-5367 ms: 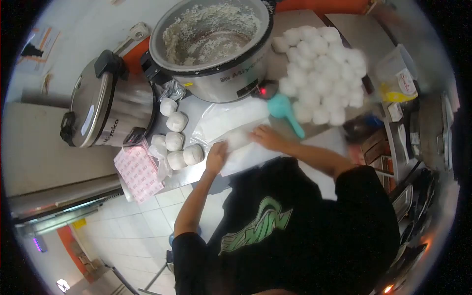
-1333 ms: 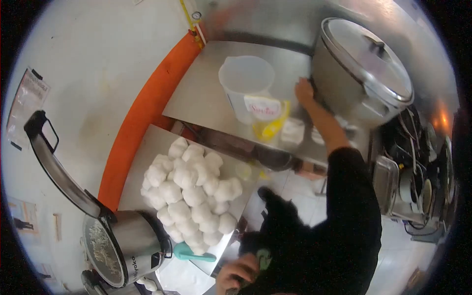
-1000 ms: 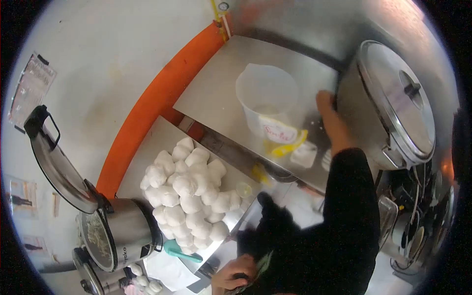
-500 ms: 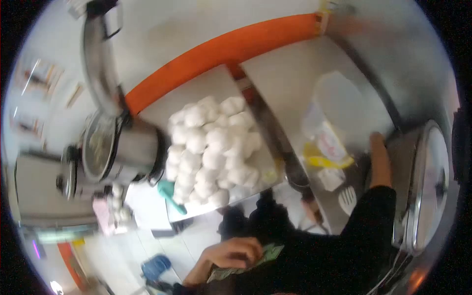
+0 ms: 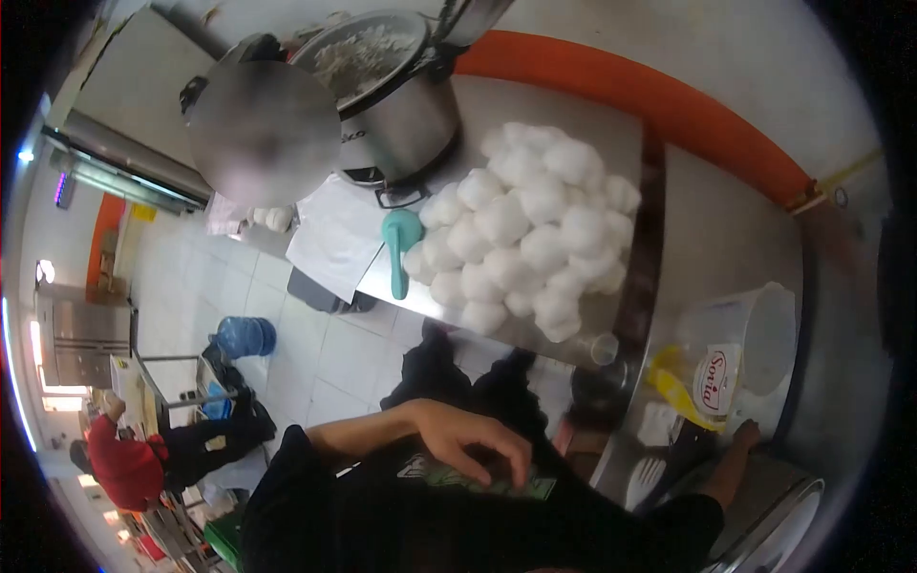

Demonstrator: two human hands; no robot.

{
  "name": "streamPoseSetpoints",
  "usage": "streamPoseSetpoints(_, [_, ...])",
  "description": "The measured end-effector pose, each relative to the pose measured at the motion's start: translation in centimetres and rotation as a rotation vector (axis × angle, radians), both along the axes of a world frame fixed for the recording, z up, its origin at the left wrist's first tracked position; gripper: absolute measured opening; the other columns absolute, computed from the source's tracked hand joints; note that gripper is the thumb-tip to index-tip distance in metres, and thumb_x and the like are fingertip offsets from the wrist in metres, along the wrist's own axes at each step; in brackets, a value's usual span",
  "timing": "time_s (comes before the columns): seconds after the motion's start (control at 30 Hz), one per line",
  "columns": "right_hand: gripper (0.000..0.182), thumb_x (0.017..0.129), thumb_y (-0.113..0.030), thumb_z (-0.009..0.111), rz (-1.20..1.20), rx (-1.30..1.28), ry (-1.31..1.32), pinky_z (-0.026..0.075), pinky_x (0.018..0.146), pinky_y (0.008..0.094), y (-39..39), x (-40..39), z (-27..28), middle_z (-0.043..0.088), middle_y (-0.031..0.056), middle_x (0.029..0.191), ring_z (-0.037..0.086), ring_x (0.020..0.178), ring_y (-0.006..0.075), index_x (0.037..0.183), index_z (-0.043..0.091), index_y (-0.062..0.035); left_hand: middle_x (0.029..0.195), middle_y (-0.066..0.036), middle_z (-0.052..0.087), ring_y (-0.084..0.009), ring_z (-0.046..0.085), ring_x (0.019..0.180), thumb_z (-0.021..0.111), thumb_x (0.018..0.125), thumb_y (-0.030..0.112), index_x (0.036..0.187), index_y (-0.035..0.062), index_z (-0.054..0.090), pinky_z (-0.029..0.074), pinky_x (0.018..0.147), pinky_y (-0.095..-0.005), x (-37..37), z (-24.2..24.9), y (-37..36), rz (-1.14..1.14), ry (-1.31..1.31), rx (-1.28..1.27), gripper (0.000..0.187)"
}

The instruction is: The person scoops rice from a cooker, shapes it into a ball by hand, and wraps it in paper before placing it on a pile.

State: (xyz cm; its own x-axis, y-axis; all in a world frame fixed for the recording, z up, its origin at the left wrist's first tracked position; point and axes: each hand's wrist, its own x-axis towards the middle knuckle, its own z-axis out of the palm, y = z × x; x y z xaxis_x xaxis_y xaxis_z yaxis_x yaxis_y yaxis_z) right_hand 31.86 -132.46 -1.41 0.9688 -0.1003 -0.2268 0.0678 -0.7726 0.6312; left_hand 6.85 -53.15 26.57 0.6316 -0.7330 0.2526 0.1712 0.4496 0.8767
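My left hand [image 5: 468, 444] hovers in front of my dark shirt, its fingers loosely bent and apart with nothing in them. At the right, my right hand [image 5: 743, 437] reaches down beside a clear plastic tub [image 5: 769, 339] and a yellow-and-white package [image 5: 714, 384] marked "Soria". Its fingers are mostly hidden, so what they touch does not show. A heap of white round bundles [image 5: 530, 224] lies on the table in front of me. At the heap's left edge rests a teal scoop [image 5: 399, 250]. A white slotted spatula [image 5: 645, 480] lies close to my right forearm.
A large open cooker [image 5: 401, 124] with white, rice-like food stands behind the scoop. White sheets [image 5: 334, 239] lie at the table's left end. A lidded appliance [image 5: 778, 520] borders my right arm. Farther off, a person in red [image 5: 129, 458] stands near a blue water bottle [image 5: 246, 336].
The view has swung left, bringing the cooker and the other person into sight. My left hand stays before my chest; my right hand remains by the tub and package.
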Motion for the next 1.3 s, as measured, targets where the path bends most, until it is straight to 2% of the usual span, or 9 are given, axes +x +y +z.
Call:
streamPoseSetpoints(0.13, [0.018,0.085,-0.016,0.057,-0.098,0.2,-0.41,0.055,0.072,0.0409,3.1,-1.3,5.7,0.066,0.0158,0.096,0.066,0.085,0.0322,0.095,0.062,-0.0015,0.086,-0.011,0.06,-0.0241,0.057,0.082,0.06,0.088,0.01,0.094,-0.0038,0.059,0.044,0.077,-0.0356,-0.5,-1.6,4.2,-0.19,-0.036,0.023,0.015])
streamPoseSetpoints(0.33, [0.027,0.093,-0.021,0.051,-0.099,0.354,-0.995,0.054,0.068,0.0358,29.1,-9.1,24.4,0.066,0.0149,0.093,0.066,0.079,0.0272,0.105,0.061,0.0018,0.091,-0.006,0.067,-0.0146,0.061,0.083,0.064,0.085,0.007,0.096,0.0027,0.064,0.048,0.077,-0.0298,-4.8,-8.8,22.6,0.555,0.022,0.848,0.011])
streamPoseSetpoints(0.43, [0.033,0.098,-0.025,0.047,0.084,1.295,-0.884,0.051,0.071,0.03,46.9,-11.2,23.6,0.065,0.0095,0.09,0.061,0.077,0.0193,0.114,0.06,0.0008,0.104,-0.012,0.064,-0.0258,0.06,0.101,0.067,0.079,0.013,0.104,0.0045,0.063,0.046,0.091,-0.0377,-6.7,-16.9,35.0,0.877,-0.139,1.378,0.027])
streamPoseSetpoints(0.6, [0.053,0.084,-0.024,0.064,0.195,1.644,0.042,0.044,0.085,0.0408,83.3,-17.6,15.7,0.053,0.0119,0.104,0.054,0.096,0.028,0.128,0.046,-0.0014,0.149,-0.02,0.024,-0.0389,0.022,0.138,0.069,0.077,0.044,0.14,0.0129,0.039,0.024,0.111,-0.0483,-5.6,-23.9,46.8,0.886,-0.42,1.646,0.077])
streamPoseSetpoints(0.73, [0.084,0.072,-0.027,0.073,0.603,0.981,-0.026,0.033,0.088,0.0558,98.8,-20.3,10.7,0.052,0.023,0.108,0.049,0.105,0.0397,0.145,0.031,-0.0138,0.154,-0.02,0.014,-0.0379,0.011,0.142,0.06,0.077,0.064,0.146,0.0146,0.03,0.012,0.113,-0.0547,-4.6,-27.2,49.9,0.957,-0.363,1.818,0.09])
streamPoseSetpoints(0.97, [0.084,0.074,-0.013,0.066,0.523,0.93,0.221,0.035,0.092,0.0556,102.1,-19.0,6.4,0.055,0.0252,0.113,0.05,0.109,0.0426,0.147,0.025,-0.0137,0.152,-0.024,0.014,-0.0394,0.009,0.142,0.061,0.081,0.056,0.147,0.0119,0.026,0.009,0.112,-0.0546,-2.5,-28.3,52.9,1.231,-0.015,1.665,0.086])
streamPoseSetpoints(1.1, [0.079,0.073,0.002,0.056,0.541,1.299,0.753,0.04,0.099,0.0441,101.4,-13.5,25.7,0.051,0.0227,0.128,0.05,0.119,0.0394,0.145,0.024,-0.0081,0.15,-0.023,0.021,-0.0356,0.02,0.14,0.064,0.084,0.041,0.146,0.0063,0.025,0.015,0.112,-0.0488,-1.7,-22.9,57.6,1.529,0.066,1.168,0.081])
streamPoseSetpoints(1.2, [0.077,0.074,0.004,0.053,0.631,1.342,0.558,0.041,0.098,0.0458,107.5,-7.8,38.3,0.051,0.0263,0.125,0.051,0.114,0.0443,0.144,0.023,-0.0068,0.149,-0.022,0.025,-0.0322,0.024,0.139,0.063,0.084,0.035,0.145,0.0027,0.026,0.019,0.112,-0.0449,1.6,-14.4,61.6,1.668,0.036,0.745,0.078])
streamPoseSetpoints(1.3, [0.07,0.076,0.004,0.053,0.791,1.226,0.297,0.044,0.091,0.0501,116.9,-0.2,38.4,0.056,0.027,0.116,0.054,0.109,0.0444,0.14,0.028,-0.0061,0.148,-0.021,0.026,-0.0314,0.025,0.138,0.063,0.082,0.031,0.143,0.0008,0.028,0.02,0.111,-0.0436,7.6,-6.9,64.2,1.766,-0.181,0.573,0.077])
